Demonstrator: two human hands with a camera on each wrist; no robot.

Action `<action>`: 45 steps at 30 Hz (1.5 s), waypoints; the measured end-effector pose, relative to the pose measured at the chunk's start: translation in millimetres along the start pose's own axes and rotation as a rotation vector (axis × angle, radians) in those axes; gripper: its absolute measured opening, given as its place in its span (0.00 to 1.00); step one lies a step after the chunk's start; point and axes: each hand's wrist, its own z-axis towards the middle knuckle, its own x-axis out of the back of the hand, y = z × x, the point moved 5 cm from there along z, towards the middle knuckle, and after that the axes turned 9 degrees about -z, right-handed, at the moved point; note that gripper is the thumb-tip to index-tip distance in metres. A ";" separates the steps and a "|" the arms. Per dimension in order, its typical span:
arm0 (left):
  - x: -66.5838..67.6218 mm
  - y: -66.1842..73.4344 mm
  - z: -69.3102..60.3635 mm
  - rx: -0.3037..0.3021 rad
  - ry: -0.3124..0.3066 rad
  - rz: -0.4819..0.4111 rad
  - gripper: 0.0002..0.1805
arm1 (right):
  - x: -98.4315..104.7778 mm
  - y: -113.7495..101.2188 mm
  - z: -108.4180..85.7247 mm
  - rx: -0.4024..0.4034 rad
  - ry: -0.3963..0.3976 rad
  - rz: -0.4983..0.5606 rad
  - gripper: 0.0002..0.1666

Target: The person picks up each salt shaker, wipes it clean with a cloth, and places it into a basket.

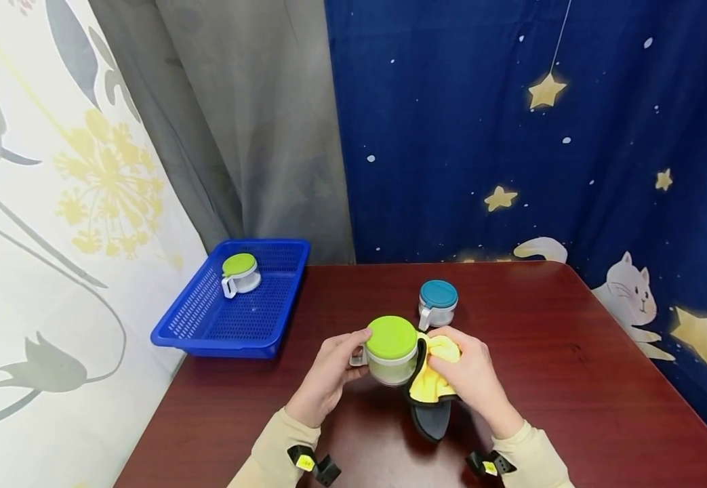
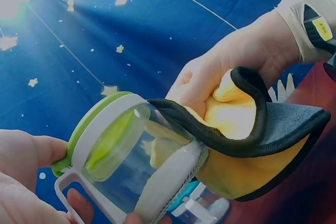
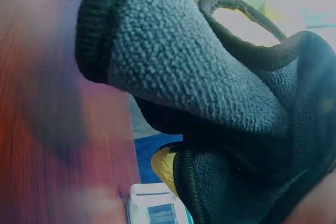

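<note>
My left hand [image 1: 330, 369] grips a clear seasoning jar [image 1: 392, 352] with a green lid and white handle, above the table. In the left wrist view the jar [image 2: 142, 156] is tilted, with white contents on one side. A yellow and grey cloth [image 1: 435, 369] with black edging is bunched in my right hand [image 1: 468, 366], pressed against the jar's side. In the right wrist view the cloth [image 3: 199, 66] hides most of that hand and the jar. Just behind my hands stands another jar [image 1: 438, 303] with a blue lid.
A blue plastic basket [image 1: 280, 332] stands at the table's back left, holding a green-lidded jar [image 1: 241, 273]. The dark red wooden table [image 1: 573, 386] extends to the right. Grey and blue curtains [image 1: 451, 135] hang behind it.
</note>
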 end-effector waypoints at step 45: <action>2.4 5.5 -0.5 0.037 -0.146 -0.053 0.13 | -3.4 -2.4 7.0 0.052 -0.184 0.138 0.19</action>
